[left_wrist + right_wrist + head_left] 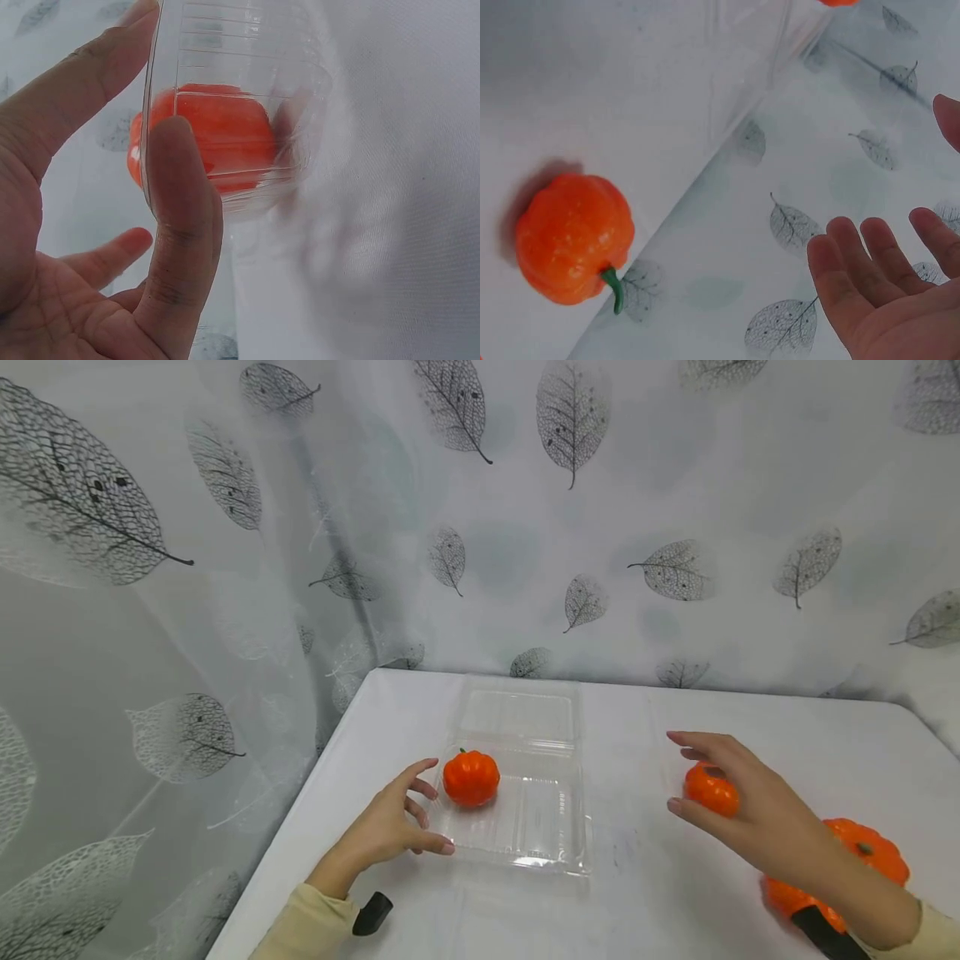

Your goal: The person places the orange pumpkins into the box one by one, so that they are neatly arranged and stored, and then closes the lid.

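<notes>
A clear plastic clamshell box (536, 810) lies with its lid (517, 714) folded back. In its left part sits a small orange pumpkin (471, 778), also seen through the clear wall as an orange pumpkin (225, 135) in the left wrist view. At the box's left edge my left hand (393, 818) has thumb and fingers spread, fingertips right at the rim. My right hand (738, 793) hovers over a second orange pumpkin (708, 789), fingers loosely bent and apart from the thumb. The right wrist view shows an orange pumpkin (576, 238) with a green stem beside this hand.
More orange pumpkins (870, 847) lie at the right, partly hidden under my right forearm. The white table (622, 893) ends at the back against a curtain (510, 560) printed with leaves. Another stretch of curtain hangs along the left side.
</notes>
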Tool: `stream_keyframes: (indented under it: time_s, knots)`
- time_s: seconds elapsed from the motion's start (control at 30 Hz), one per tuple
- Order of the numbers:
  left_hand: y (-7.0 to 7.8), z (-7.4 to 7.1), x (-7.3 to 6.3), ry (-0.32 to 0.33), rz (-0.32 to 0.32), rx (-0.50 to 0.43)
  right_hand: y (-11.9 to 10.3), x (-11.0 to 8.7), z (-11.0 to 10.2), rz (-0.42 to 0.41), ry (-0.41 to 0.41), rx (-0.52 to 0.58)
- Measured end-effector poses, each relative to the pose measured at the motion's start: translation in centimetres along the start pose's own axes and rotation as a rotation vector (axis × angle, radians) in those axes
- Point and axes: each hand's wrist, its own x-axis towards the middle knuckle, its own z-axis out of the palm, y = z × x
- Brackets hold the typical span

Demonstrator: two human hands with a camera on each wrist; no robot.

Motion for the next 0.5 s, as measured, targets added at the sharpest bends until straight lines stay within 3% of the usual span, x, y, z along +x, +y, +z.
stream_keyframes:
  time_s: [0.33, 0.5]
  knots:
    - [-0.1, 0.1, 0.1, 0.019, -0.012, -0.019, 3.3, -2.3, -1.8, -0.005, 0.136, -0.075]
    - [0.2, 0.4, 0.2, 0.017, -0.023, -0.024, 5.1, -3.7, -2.3, 0.050, 0.134, -0.093]
